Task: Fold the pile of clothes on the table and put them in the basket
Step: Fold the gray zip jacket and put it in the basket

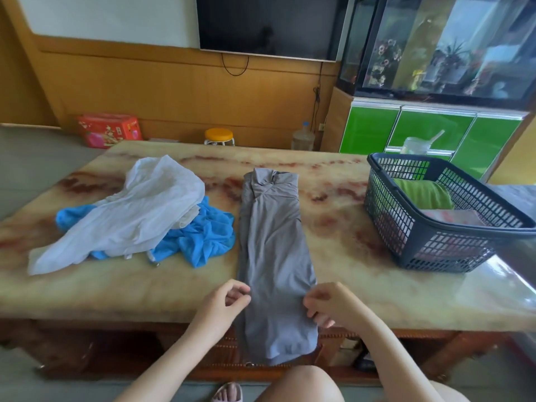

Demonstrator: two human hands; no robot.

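A grey garment [274,250] lies folded into a long narrow strip down the middle of the marble table [362,280], its near end hanging over the front edge. My left hand [224,303] rests at the strip's left edge, fingers loosely curled, apparently holding nothing. My right hand [327,304] is at the right edge, fingertips pinching the grey cloth. To the left lies a white garment [136,216] on top of a crumpled blue garment [200,239]. A dark plastic basket [417,245] stands at the right with folded green cloth [423,194] and pinkish cloth inside.
Beyond the table stand a yellow-topped stool [219,136], a water jug [303,137] and a red box [108,129]. A green cabinet [429,132] carries a fish tank at the back right. My knee and a slippered foot show below the table's front edge.
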